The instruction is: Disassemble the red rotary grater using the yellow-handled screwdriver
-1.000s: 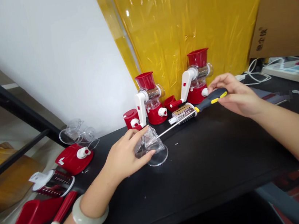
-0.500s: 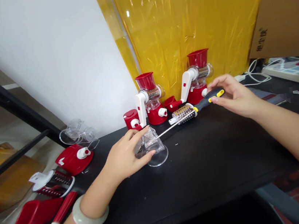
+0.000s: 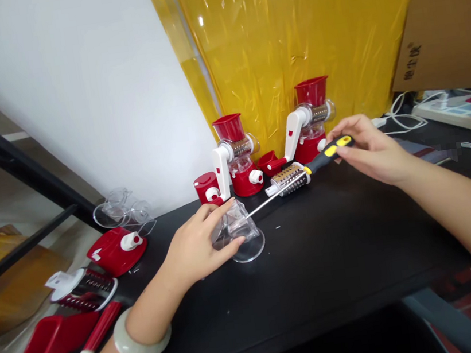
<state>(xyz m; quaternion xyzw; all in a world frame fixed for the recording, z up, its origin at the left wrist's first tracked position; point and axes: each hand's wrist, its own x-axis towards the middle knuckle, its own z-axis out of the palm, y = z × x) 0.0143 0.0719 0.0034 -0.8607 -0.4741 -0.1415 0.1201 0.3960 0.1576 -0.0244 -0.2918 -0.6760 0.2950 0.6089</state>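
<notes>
My left hand [image 3: 203, 241] grips a clear plastic grater housing [image 3: 242, 225] against the black table, thumb and fingers on either side of it. My right hand [image 3: 366, 147] is closed on the black-and-yellow handle of a screwdriver [image 3: 323, 156]. The screwdriver's long metal shaft slants down to the left, and its tip reaches into the clear housing; the exact contact is hard to make out. Just behind the shaft lies a metal grating drum [image 3: 290, 179].
Two assembled red-and-white rotary graters [image 3: 242, 181] [image 3: 311, 94] stand at the back. On the left lie a red base [image 3: 117, 250], a slicing drum [image 3: 87, 288] and a red hopper [image 3: 53, 339]. A cardboard box [image 3: 441, 28] and white cables [image 3: 405, 119] are at the right.
The screwdriver handle has turned a little in my right hand, showing its yellow patches differently, and the fingers have shifted slightly. My left hand and the clear housing stay in place.
</notes>
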